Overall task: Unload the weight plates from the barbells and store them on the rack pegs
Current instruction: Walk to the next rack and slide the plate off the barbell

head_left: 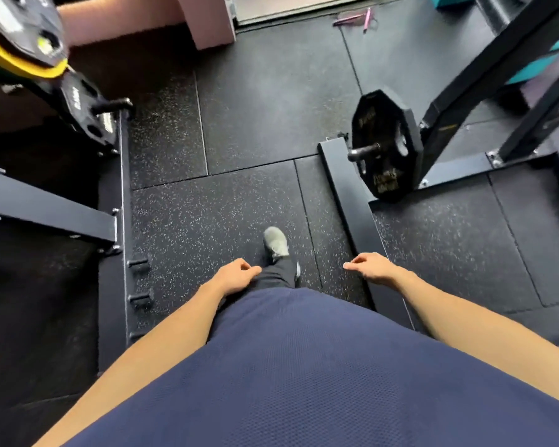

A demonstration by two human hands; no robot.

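Walking between racks, left hand [236, 274] and right hand [370, 267] loosely curled, holding nothing. Black plate [384, 145] sits on low peg [363, 152] at right; more plates [29, 43] upper left. Risk: foot [275, 241] catching rack base rail [352, 201], tripping.

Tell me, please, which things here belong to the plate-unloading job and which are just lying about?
Belong to the job:
- black weight plate on its peg
- stacked plates, upper left
- rack frame
- left hand and right hand, both holding nothing

Just lying about:
- pink strap on the floor
- pink block
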